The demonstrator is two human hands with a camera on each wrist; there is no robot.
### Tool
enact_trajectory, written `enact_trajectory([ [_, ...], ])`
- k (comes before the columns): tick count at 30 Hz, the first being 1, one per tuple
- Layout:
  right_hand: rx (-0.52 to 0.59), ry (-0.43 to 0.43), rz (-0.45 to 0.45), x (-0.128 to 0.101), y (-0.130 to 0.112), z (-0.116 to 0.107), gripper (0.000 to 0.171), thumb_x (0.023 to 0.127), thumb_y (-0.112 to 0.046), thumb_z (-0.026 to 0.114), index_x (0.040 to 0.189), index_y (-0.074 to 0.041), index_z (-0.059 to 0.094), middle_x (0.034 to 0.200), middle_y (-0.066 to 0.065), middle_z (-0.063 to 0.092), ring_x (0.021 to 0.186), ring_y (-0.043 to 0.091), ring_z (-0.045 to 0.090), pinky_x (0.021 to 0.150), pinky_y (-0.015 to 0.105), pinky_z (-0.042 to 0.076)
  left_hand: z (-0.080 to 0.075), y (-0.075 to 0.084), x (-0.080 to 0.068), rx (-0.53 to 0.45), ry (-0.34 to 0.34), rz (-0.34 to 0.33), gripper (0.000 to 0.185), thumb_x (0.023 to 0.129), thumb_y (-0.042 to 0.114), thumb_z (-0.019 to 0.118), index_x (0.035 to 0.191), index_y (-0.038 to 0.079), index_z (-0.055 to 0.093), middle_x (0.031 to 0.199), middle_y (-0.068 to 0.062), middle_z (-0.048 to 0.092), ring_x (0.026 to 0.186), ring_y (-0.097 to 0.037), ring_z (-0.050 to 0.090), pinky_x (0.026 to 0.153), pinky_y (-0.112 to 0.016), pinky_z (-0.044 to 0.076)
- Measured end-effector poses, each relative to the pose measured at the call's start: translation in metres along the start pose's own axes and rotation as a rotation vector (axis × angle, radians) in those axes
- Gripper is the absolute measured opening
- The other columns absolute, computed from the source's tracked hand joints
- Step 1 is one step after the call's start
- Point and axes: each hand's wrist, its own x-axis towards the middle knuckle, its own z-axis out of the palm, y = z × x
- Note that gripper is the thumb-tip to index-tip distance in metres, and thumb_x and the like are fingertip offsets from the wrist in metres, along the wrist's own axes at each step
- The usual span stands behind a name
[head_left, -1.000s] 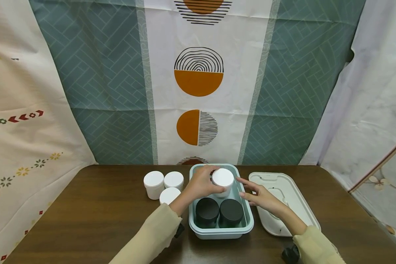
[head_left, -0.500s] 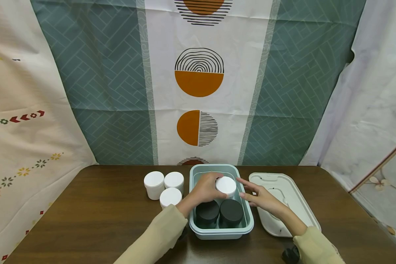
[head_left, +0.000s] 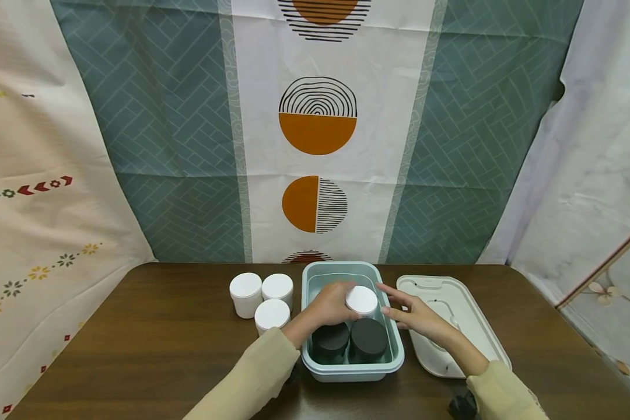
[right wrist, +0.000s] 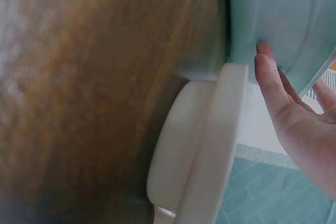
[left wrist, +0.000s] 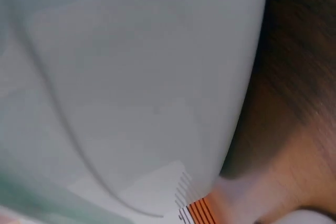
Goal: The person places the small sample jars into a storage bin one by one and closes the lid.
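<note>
A white-lidded jar (head_left: 361,300) stands in the right part of the pale blue plastic box (head_left: 353,373), behind two black-lidded jars (head_left: 368,338). My left hand (head_left: 333,304) reaches into the box and grips the white jar from its left side, thumb in front and fingers behind. Against the box's right rim rests my right hand (head_left: 419,315), fingers extended. In the right wrist view, a fingertip of the right hand (right wrist: 304,124) touches the box's outer wall (right wrist: 273,19). Only the box's side (left wrist: 147,77) fills the left wrist view; the left hand is hidden there.
Left of the box, three white-lidded jars (head_left: 246,294) stand grouped on the dark wooden table (head_left: 152,350). To the right lies a whitish box lid (head_left: 467,315), close under my right forearm. A patterned cloth (head_left: 315,146) hangs behind the table's back edge.
My left hand has moved the white jar nearer to me, slightly right and lower into the box, up behind the black-lidded jars. The right hand stays in place.
</note>
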Motion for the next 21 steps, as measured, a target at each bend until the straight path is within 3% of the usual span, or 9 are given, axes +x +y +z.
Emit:
enact_trajectory([
  [4, -0.003, -0.003, -0.003, 0.0, -0.001, 0.001, 0.06, 0.092, -0.029, 0.054, 0.144, -0.015, 0.029, 0.136, 0.026, 0.036, 0.112, 0.033, 0.049, 0.085, 0.048, 0.047, -0.009, 0.001, -0.008, -0.05, -0.039, -0.038, 0.065, 0.073, 0.015, 0.076, 0.126, -0.007, 0.048, 0.123, -0.018, 0.054, 0.108, -0.029, 0.055, 0.087, -0.037, 0.046],
  [9, -0.006, 0.004, -0.001, 0.001, 0.001, -0.001, 0.059, 0.092, -0.029, 0.054, 0.143, -0.016, 0.029, 0.134, 0.025, 0.039, 0.108, 0.03, 0.052, 0.084, 0.047, 0.048, -0.024, 0.003, -0.021, -0.129, -0.029, -0.034, 0.062, 0.075, 0.015, 0.074, 0.128, -0.005, 0.047, 0.125, -0.018, 0.053, 0.11, -0.031, 0.054, 0.087, -0.04, 0.047],
  [14, -0.01, 0.003, -0.007, 0.002, 0.002, -0.001, 0.058, 0.091, -0.029, 0.054, 0.143, -0.017, 0.03, 0.133, 0.025, 0.04, 0.109, 0.031, 0.051, 0.083, 0.046, 0.048, -0.04, 0.002, -0.035, -0.193, 0.011, -0.032, 0.058, 0.077, 0.014, 0.072, 0.128, -0.003, 0.048, 0.127, -0.017, 0.052, 0.113, -0.029, 0.051, 0.09, -0.038, 0.046],
  [21, -0.019, 0.002, -0.014, 0.002, 0.002, 0.0, 0.058, 0.091, -0.028, 0.054, 0.143, -0.018, 0.031, 0.134, 0.025, 0.04, 0.111, 0.032, 0.05, 0.083, 0.047, 0.048, -0.061, -0.009, -0.059, -0.225, 0.127, -0.055, 0.057, 0.076, 0.012, 0.073, 0.125, -0.002, 0.049, 0.124, -0.017, 0.054, 0.111, -0.032, 0.053, 0.089, -0.042, 0.046],
])
